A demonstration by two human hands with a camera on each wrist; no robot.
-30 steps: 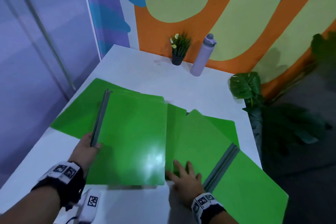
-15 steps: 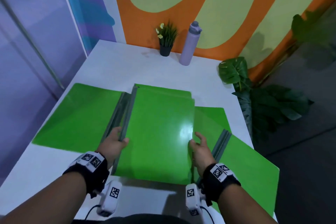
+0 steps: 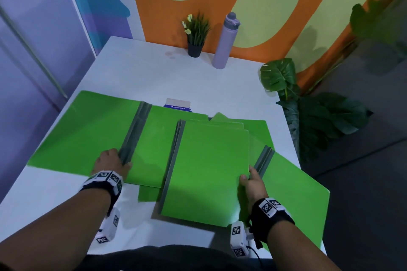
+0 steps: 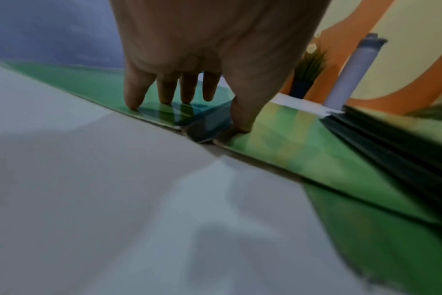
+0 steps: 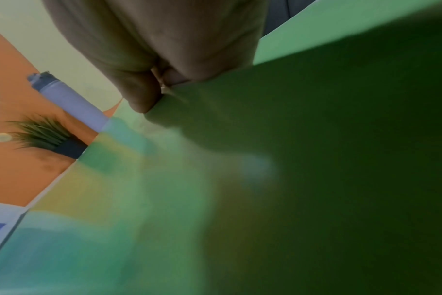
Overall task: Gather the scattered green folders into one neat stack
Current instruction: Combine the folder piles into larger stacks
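Observation:
Several green folders with grey spines lie on the white table (image 3: 141,72). One open folder (image 3: 88,134) lies spread out at the left. My left hand (image 3: 112,163) is at the near end of its spine (image 4: 207,123): straight fingertips (image 4: 134,95) press the left cover and the thumb rests on the right cover. A closed stack of folders (image 3: 207,171) lies in the middle. My right hand (image 3: 248,178) grips its right edge, thumb (image 5: 139,95) on top and fingers hidden beneath. Another open folder (image 3: 297,200) lies under it at the right, overhanging the table edge.
A potted plant (image 3: 196,35) and a lilac bottle (image 3: 224,44) stand at the table's far edge by the painted wall. A small blue and white box (image 3: 178,103) peeks out behind the folders. Leafy floor plants (image 3: 308,105) stand beside the table's right edge.
The closed stack has slid right and nearer, off the left open folder. My left hand let go of its spine and moved to the open folder's spine. My right hand stays at its right edge.

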